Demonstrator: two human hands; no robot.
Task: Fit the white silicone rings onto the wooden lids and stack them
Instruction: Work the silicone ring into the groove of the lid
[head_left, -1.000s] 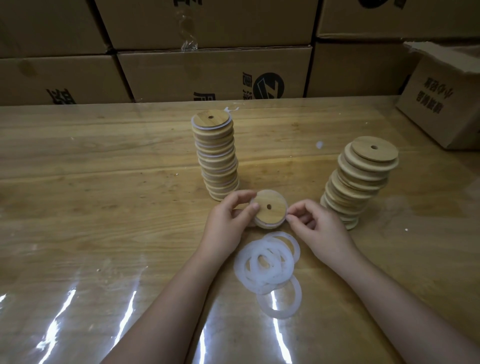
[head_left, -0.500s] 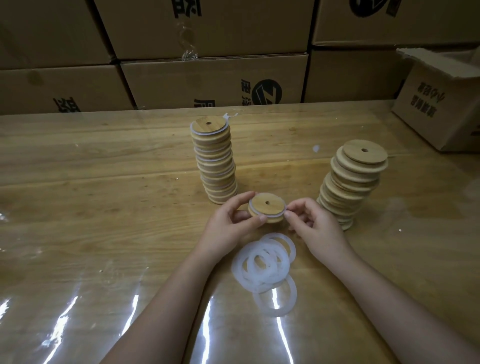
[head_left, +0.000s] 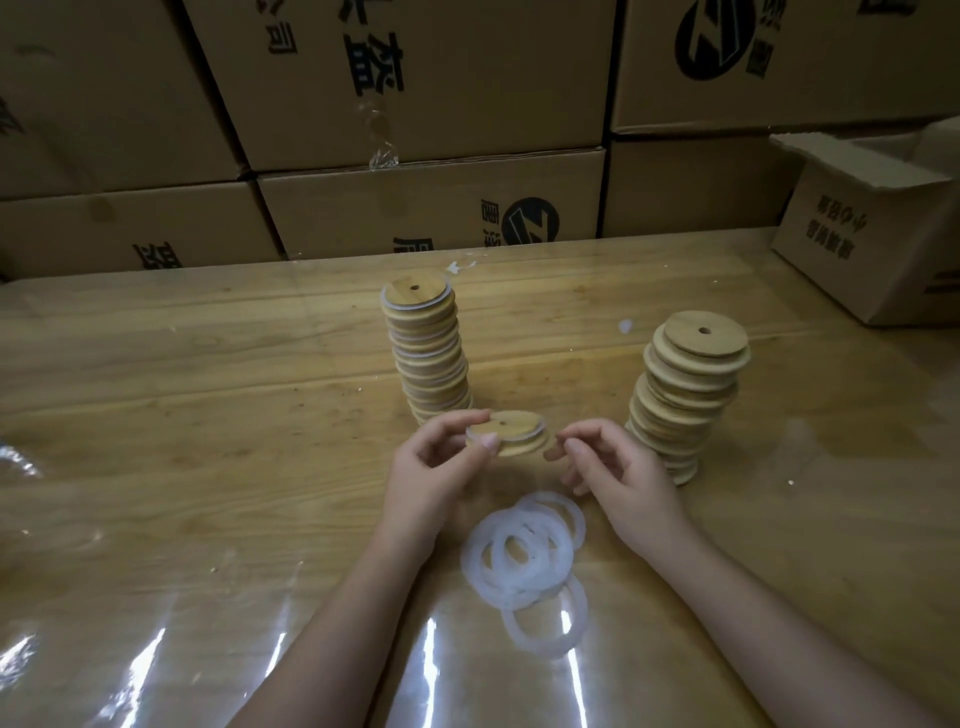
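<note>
In front of the ringed stack (head_left: 426, 353), your left hand (head_left: 431, 467) pinches the lid (head_left: 519, 436) flat, nearer that stack, which lies behind and leftward; your right hand (head_left: 618, 473) curls at the lid's right rim, grip not discernible.

Dim, soft, glare streaks below

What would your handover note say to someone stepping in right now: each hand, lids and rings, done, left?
Left hand pinches a lid, white ring showing round it.
Right hand curls at its right edge; contact unclear.
Done: ringed stack behind the hands.
To do: put this lid on it, then ring the bare stack on the right from the loose rings near the wrists.
</note>
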